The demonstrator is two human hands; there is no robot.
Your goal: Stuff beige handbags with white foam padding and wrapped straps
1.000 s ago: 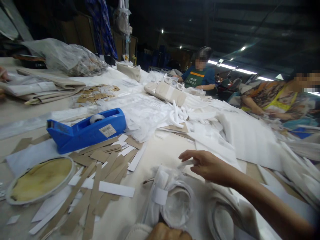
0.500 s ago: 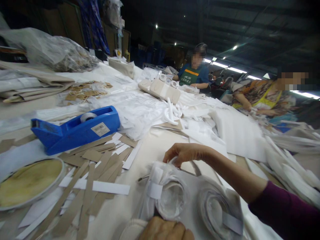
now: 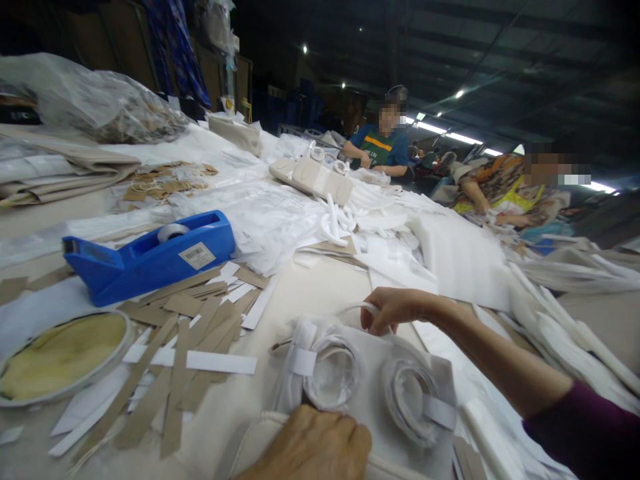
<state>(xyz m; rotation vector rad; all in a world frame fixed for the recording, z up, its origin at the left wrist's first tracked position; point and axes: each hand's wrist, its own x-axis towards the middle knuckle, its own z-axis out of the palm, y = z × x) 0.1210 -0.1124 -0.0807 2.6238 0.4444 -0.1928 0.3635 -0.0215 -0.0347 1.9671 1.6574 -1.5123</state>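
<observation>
A beige bag lies before me at the table's near side. On it rest two coiled straps in clear film, a left coil and a right coil, each with a white paper band. At the bottom, my left hand is closed at the bag's stitched near edge; its fingertips are hidden below the knuckles. My right hand pinches a thin whitish strap at the bag's far edge. A small dark-tipped zipper pull sticks out left of the left coil.
Loose card strips cover the table on the left, beside a blue tape dispenser and a round tub of yellowish stuff. White foam sheets lie to the right. Two people, a nearer co-worker and another, work across the table.
My right hand has shifted right along the bag's far edge, drawing the thin strap with it. My left hand shows more, higher in view. The right coil appears further left.
</observation>
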